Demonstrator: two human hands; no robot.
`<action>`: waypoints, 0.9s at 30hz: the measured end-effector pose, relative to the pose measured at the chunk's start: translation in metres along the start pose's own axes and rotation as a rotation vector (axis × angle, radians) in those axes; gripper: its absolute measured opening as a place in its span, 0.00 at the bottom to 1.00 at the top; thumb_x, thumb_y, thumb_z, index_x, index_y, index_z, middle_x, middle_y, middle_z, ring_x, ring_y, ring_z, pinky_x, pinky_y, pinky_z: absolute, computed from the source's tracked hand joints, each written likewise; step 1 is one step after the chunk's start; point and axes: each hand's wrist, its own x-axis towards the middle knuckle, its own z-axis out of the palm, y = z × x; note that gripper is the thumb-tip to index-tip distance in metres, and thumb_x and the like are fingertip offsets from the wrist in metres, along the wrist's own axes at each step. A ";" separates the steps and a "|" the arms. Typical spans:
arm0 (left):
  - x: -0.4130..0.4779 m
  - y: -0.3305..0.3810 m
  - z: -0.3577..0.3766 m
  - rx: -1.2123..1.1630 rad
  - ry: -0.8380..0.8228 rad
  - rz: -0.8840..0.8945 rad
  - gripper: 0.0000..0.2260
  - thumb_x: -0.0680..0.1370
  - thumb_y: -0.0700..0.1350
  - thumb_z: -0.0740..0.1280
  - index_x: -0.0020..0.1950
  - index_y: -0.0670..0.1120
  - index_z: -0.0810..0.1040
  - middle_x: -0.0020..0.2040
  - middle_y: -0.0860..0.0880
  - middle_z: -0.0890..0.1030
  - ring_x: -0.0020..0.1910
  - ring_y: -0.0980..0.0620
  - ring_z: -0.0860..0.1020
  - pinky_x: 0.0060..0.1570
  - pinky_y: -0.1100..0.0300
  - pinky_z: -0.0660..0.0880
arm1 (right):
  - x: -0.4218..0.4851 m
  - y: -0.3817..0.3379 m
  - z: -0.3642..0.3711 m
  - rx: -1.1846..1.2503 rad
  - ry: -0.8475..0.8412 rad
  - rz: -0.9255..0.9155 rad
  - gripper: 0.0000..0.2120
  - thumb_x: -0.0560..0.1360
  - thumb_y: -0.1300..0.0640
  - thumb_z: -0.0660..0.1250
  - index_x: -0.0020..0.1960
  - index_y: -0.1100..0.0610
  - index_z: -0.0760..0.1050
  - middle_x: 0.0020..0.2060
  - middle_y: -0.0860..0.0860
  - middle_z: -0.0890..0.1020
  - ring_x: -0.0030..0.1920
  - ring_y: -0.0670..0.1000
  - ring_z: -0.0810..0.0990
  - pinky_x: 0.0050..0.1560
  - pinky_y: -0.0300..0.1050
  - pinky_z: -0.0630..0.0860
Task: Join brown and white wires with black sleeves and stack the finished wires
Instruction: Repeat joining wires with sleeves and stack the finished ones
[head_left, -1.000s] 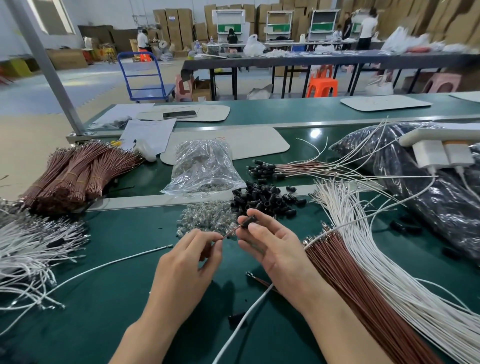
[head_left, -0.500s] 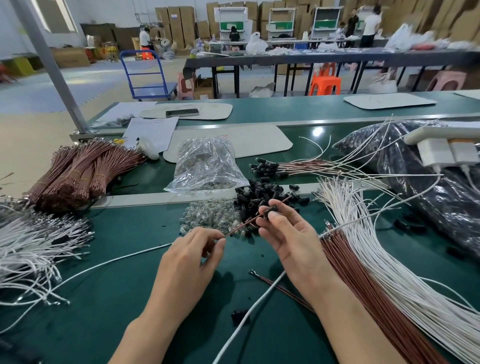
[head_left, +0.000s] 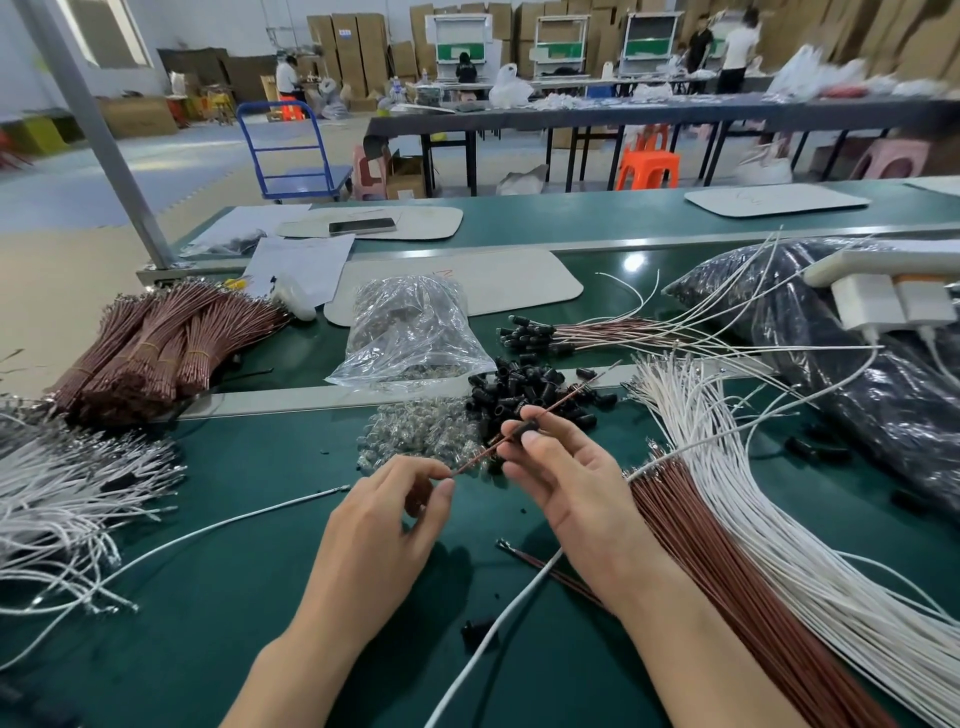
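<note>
My left hand (head_left: 384, 525) pinches the near end of a brown wire (head_left: 566, 397) that slants up to the right. A black sleeve (head_left: 522, 430) is threaded on that wire, and my right hand (head_left: 566, 483) pinches it between thumb and fingertips. Just behind my hands lies a pile of loose black sleeves (head_left: 524, 392). Finished wires (head_left: 576, 335) with black sleeves are stacked further back. Loose brown wires (head_left: 727, 577) and white wires (head_left: 769, 509) fan out on the right. One white wire (head_left: 218, 527) lies on the mat at left.
Bundled brown wires (head_left: 156, 348) and a heap of white wires (head_left: 57, 499) sit at left. A clear bag (head_left: 410, 332) and small clear parts (head_left: 421, 434) lie in the middle. A black plastic bag (head_left: 852, 374) and a white power strip (head_left: 893, 291) are at right.
The black sleeve has slid along the brown wire, and more wire now sticks out past my right hand. Both hands stay near the same spot.
</note>
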 end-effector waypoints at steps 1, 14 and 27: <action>0.000 0.000 0.001 0.004 0.000 0.010 0.10 0.81 0.59 0.61 0.51 0.56 0.78 0.45 0.62 0.78 0.44 0.55 0.78 0.42 0.50 0.79 | 0.000 0.000 0.000 -0.003 -0.002 0.003 0.10 0.77 0.65 0.68 0.58 0.58 0.81 0.52 0.58 0.86 0.49 0.52 0.86 0.47 0.40 0.81; -0.001 -0.001 0.000 -0.025 0.022 0.014 0.06 0.81 0.59 0.65 0.53 0.58 0.77 0.43 0.60 0.78 0.44 0.57 0.79 0.45 0.64 0.74 | -0.002 0.008 0.003 -0.120 -0.077 -0.008 0.09 0.77 0.63 0.70 0.54 0.54 0.83 0.53 0.56 0.86 0.50 0.53 0.85 0.48 0.40 0.80; -0.002 0.000 0.000 -0.041 0.005 0.013 0.08 0.81 0.58 0.60 0.51 0.58 0.76 0.47 0.61 0.79 0.45 0.57 0.78 0.45 0.59 0.74 | -0.004 0.013 0.004 -0.177 -0.114 0.021 0.10 0.79 0.64 0.67 0.56 0.54 0.81 0.54 0.56 0.86 0.50 0.52 0.86 0.47 0.40 0.80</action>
